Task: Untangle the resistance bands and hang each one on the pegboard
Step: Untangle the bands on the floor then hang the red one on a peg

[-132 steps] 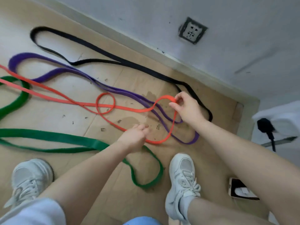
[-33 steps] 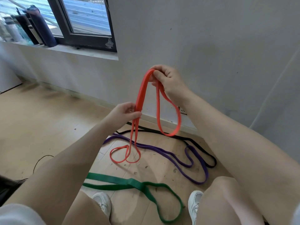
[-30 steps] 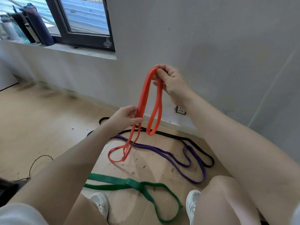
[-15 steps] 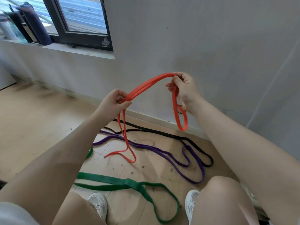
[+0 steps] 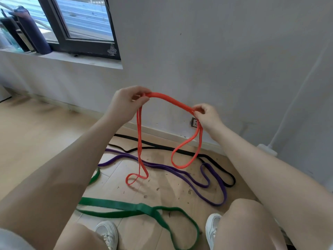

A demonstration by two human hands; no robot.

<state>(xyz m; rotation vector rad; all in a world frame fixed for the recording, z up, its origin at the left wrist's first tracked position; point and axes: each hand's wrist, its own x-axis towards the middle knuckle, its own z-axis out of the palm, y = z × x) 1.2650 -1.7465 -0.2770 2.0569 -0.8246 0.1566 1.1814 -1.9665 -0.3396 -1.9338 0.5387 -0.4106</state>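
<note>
Both hands hold the orange band up in front of the grey wall. My left hand pinches one end of a doubled stretch and my right hand pinches the other. A long orange loop hangs from the left hand to the floor, and a shorter loop dangles under the right hand. On the wooden floor lie the purple band, the black band along the wall, and the wide green band nearest my feet. No pegboard is in view.
A dark-framed window with a sill holding dark bottles is at the upper left. A wall socket sits low behind the right hand. My knees and white shoes are at the bottom edge. Small debris dots the floor.
The orange band was lifted off the floor, free of the other bands. In the last second my left hand rose and my right hand dropped, so the stretch between them lies nearly level.
</note>
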